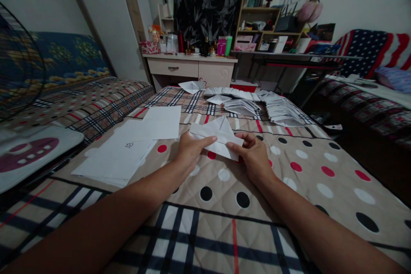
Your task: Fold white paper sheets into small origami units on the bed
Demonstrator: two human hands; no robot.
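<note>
Your left hand (189, 147) and your right hand (258, 156) hold together one folded paper (215, 129), over the middle of the bed (224, 239). The fingers are closed upon its left and right sides. To the left lie flat sheets (109, 156), one with a small dark mark (129, 145). Farther away, beyond the paper, you have folded stacks (284, 109).

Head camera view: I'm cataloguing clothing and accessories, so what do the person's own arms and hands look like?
The left hand and right hand are bare, with no gloves, and no ring, watch or bracelet shows. The left forearm and right forearm taper towards the wrists; no sleeve is in view. Nail details are too small to tell.
</note>
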